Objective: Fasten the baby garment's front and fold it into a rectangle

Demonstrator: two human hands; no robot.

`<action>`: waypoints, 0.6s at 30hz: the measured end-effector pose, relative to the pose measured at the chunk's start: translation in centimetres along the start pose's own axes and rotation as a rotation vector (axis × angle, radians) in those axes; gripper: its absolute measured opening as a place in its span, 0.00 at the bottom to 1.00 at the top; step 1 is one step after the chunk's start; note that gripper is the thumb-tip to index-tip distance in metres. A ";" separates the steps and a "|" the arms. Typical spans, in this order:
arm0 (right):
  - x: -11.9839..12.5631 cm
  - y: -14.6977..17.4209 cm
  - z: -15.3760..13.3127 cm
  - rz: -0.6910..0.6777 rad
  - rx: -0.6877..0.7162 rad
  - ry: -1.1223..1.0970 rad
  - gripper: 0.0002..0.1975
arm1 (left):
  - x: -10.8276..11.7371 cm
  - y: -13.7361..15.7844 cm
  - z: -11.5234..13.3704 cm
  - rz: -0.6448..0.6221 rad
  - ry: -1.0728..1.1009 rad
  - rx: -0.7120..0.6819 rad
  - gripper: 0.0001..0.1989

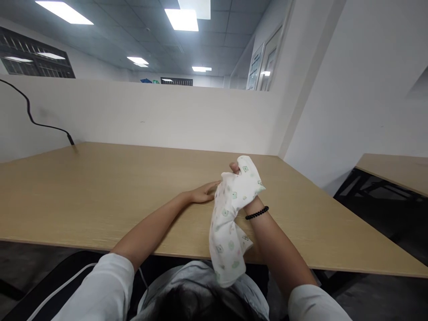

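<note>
A white cloth with small green and pink printed pictures is draped over my right hand and hangs down past the table's front edge toward my lap. One bare fingertip of that hand shows at the cloth's upper left; its other fingers are covered. A black bead bracelet circles my right wrist. My left hand rests low on the tabletop to the left of the cloth, fingers stretched toward it. Its fingertips reach the cloth's edge, and I cannot tell whether they touch it.
The wooden table runs back to a low white partition. At the back left a black cable comes down to the table. A second table stands to the right. Near my left arm lies a white cord.
</note>
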State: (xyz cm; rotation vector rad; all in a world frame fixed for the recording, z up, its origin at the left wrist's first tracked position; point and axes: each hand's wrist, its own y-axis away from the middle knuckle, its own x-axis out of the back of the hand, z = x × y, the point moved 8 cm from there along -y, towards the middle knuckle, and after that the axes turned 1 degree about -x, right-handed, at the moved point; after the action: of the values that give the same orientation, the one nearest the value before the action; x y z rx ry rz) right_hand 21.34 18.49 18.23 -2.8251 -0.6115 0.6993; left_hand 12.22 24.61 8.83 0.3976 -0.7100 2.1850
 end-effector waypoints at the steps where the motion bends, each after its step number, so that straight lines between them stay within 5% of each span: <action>1: -0.1 0.0 0.1 -0.027 -0.016 -0.014 0.23 | -1.1 -0.3 0.1 -0.059 0.023 -0.021 0.34; 5: 1.5 -0.5 0.0 0.069 0.010 0.060 0.29 | -3.2 -0.7 -0.6 -0.184 0.034 0.040 0.23; 8: 3.9 -1.0 -0.9 0.169 0.103 0.098 0.32 | -1.8 -0.4 -1.0 -0.153 0.032 0.119 0.20; 13: 10.3 -1.2 -3.4 0.364 0.298 0.123 0.31 | 4.4 2.3 -0.9 -0.028 0.252 0.248 0.20; 18: 16.7 -0.5 -4.7 0.577 0.418 0.155 0.29 | 11.9 6.3 0.1 0.343 0.443 0.322 0.24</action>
State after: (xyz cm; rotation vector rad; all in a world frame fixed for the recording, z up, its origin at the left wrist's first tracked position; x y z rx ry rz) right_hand 36.87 25.75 15.65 -2.6060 0.3591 0.5883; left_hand -0.28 28.21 12.52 -0.0645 -0.1891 2.5987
